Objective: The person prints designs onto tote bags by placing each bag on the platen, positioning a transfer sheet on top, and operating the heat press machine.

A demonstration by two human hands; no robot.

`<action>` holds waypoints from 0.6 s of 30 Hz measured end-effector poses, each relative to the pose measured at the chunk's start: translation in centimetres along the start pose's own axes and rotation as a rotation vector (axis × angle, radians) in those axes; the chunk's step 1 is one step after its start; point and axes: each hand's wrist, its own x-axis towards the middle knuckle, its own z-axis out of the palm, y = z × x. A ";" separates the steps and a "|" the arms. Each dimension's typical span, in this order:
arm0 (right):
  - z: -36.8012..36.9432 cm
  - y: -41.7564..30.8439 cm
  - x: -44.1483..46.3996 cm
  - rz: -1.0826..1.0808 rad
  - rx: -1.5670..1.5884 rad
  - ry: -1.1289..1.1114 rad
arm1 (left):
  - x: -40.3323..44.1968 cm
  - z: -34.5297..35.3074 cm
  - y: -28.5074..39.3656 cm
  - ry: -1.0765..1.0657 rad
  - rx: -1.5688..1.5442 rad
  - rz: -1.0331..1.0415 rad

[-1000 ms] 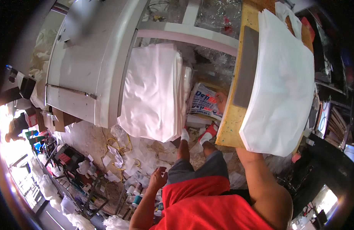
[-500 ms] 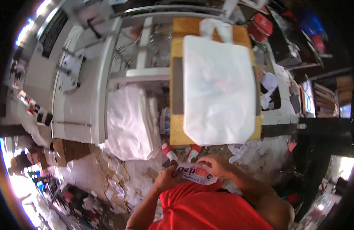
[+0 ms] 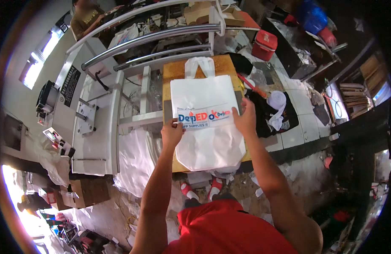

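Observation:
A white tote bag (image 3: 210,148) lies flat on a wooden board (image 3: 172,65), its handles (image 3: 199,67) pointing away from me. Over the middle of the bag is a clear printed transfer film (image 3: 204,118) with red and blue "DepED" lettering. At the film's left edge, my left hand (image 3: 172,133) is closed in a pinch. My right hand (image 3: 245,117) grips the opposite edge between thumb and fingers. Whether the film fully touches the fabric, I cannot tell.
White bags (image 3: 138,158) are piled left of the board, beside a pale metal machine (image 3: 93,144). Metal rails (image 3: 153,40) cross behind. On the right lie a white cloth roll (image 3: 276,100) and a red box (image 3: 264,44). Another person (image 3: 87,21) is at the far left.
Both hands have moved forward from near my body, carrying the printed film onto the tote bag. The camera view has shifted, showing more of the far area.

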 end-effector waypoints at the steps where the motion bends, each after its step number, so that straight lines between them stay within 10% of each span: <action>1: 0.1 0.1 -0.5 -0.233 -0.211 0.107 | 0.5 0.4 0.0 0.028 0.017 -0.027; 18: 1.6 2.5 -5.0 -0.333 -0.319 -0.225 | -2.6 1.8 -3.0 0.235 0.640 0.688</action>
